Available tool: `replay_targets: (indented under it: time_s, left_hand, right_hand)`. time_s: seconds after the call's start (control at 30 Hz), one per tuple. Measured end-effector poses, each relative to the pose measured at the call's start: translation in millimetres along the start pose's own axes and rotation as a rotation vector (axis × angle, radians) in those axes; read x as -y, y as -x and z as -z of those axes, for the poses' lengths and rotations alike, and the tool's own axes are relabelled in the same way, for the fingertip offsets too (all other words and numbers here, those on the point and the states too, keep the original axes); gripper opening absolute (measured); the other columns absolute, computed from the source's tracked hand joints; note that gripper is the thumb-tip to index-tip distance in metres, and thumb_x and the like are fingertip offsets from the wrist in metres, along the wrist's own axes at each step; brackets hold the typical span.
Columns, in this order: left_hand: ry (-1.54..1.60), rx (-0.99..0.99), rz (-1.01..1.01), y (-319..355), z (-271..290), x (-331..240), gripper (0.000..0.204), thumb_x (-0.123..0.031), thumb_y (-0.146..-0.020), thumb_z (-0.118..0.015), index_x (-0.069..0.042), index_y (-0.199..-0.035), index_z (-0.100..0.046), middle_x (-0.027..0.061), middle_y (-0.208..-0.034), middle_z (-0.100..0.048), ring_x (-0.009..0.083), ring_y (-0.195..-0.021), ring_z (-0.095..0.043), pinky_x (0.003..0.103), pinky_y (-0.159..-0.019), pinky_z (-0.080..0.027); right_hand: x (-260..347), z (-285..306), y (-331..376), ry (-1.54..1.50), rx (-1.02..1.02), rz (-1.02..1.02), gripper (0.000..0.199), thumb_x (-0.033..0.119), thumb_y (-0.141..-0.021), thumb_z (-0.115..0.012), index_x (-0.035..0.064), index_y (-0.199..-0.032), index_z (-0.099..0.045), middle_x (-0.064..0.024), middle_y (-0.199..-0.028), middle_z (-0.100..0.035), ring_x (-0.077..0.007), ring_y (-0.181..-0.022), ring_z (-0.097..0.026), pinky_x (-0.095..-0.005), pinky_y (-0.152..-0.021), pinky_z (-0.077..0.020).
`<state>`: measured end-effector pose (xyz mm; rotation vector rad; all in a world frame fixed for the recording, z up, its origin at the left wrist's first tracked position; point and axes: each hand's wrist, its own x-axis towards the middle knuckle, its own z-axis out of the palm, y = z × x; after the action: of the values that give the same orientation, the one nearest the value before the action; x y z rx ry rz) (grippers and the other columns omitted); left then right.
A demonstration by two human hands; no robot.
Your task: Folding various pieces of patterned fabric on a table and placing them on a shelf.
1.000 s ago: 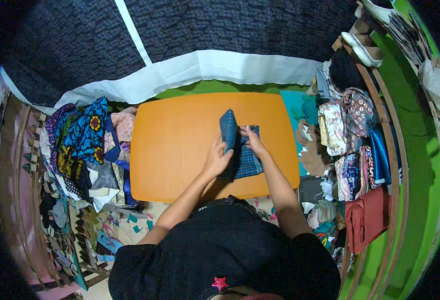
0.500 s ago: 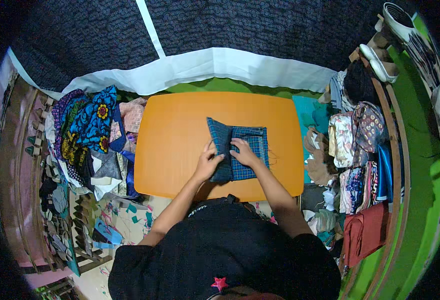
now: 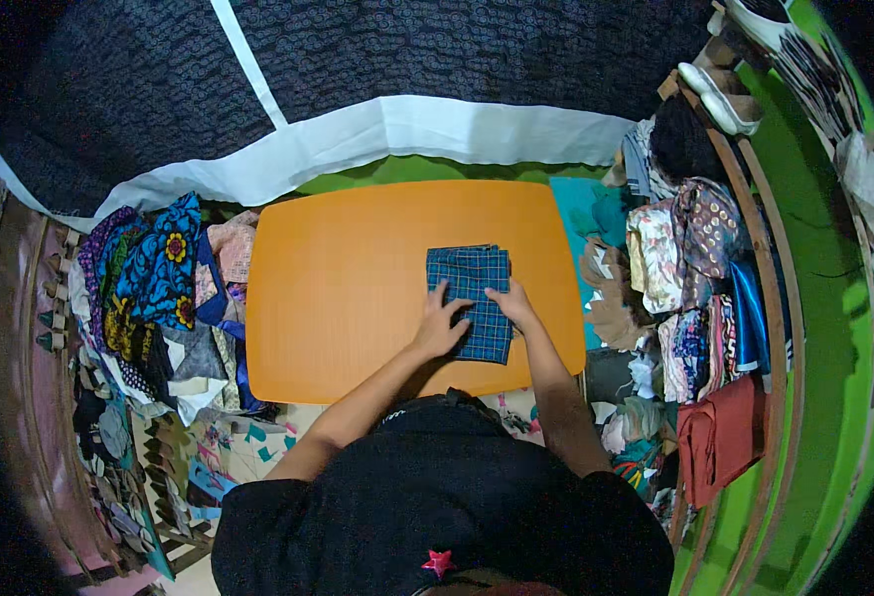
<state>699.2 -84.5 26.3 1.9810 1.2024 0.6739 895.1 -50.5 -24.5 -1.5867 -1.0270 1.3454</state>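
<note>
Here left hand (image 3: 441,330) rests spread, holding nothing, on folded plaid cloth (image 3: 482,330); half-open right hand (image 3: 512,303) touches its edge, hold unclear.

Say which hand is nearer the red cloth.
Right. The right hand is left of the red cloth, at the right edge of the plaid fabric; the left hand, farther left.

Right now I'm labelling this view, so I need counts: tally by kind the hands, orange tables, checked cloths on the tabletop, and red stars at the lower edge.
Hands: 2 (left hand, right hand)
Orange table: 1
Checked cloth: 1
Red star: 1
Total: 5
</note>
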Motion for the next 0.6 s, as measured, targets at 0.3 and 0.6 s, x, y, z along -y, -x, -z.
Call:
replay_targets:
  time_s: [0.3, 0.6]
  left_hand:
    - [0.020, -0.098, 0.320, 5, 2, 21, 0.073, -0.019, -0.068, -0.065, 0.009, -0.120, -0.021, 0.0293, -0.112, -0.037, 0.0387, -0.099, -0.044, 0.037, -0.085, -0.038]
    - [0.899, 0.162, 0.588, -11, 6, 22, 0.022, -0.015, -0.078, -0.052, 0.003, -0.091, -0.055, 0.0092, -0.090, -0.059, 0.0171, -0.083, -0.055, 0.031, -0.074, -0.043]
  right_hand:
    - [26, -15, -3, 0.497, -0.247, 0.289, 0.040, 0.009, -0.069, -0.064, -0.0022, -0.103, -0.048, -0.0160, -0.092, -0.056, -0.0261, -0.088, -0.052, -0.0338, -0.078, -0.0410]
    - [-5, -23, 29, 0.522, -0.439, 0.253, 0.047, 0.025, -0.072, -0.063, -0.0020, -0.107, -0.045, -0.0173, -0.097, -0.049, -0.0299, -0.095, -0.046, -0.0376, -0.083, -0.0367]
